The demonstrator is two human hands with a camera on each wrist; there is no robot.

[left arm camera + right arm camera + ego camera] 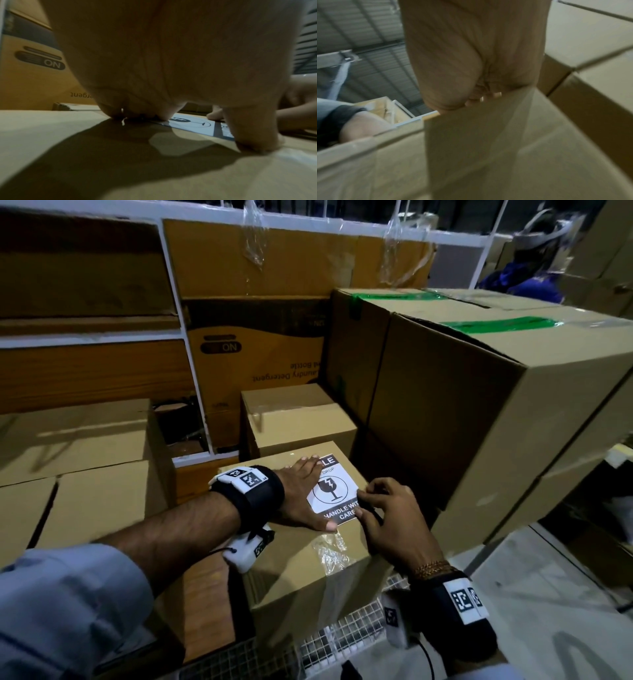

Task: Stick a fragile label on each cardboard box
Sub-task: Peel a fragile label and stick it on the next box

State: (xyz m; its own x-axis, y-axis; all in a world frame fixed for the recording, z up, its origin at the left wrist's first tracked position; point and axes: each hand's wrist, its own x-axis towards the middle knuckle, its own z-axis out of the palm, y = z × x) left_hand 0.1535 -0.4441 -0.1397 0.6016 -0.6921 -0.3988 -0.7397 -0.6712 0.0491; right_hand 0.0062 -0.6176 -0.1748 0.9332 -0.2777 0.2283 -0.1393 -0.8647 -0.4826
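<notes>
A small cardboard box (301, 570) stands low in the middle of the head view. A white and black fragile label (334, 491) with a broken-glass sign lies on its top. My left hand (305, 494) lies flat over the label's left part, fingers straight, thumb stretched along the lower edge. My right hand (368, 503) has its curled fingers and thumb at the label's right edge and pinches it. In the left wrist view the left hand (154, 67) presses down on the label (193, 125). In the right wrist view the right hand (471, 54) curls over the box's (505, 148) top edge.
Two large boxes with green tape (479, 388) stand close on the right. A smaller box (294, 419) sits right behind, more boxes (85, 440) lie at the left. White shelving (185, 337) holds a detergent carton (257, 347). Wire mesh (342, 635) lies below. A person in blue (527, 278) is far back.
</notes>
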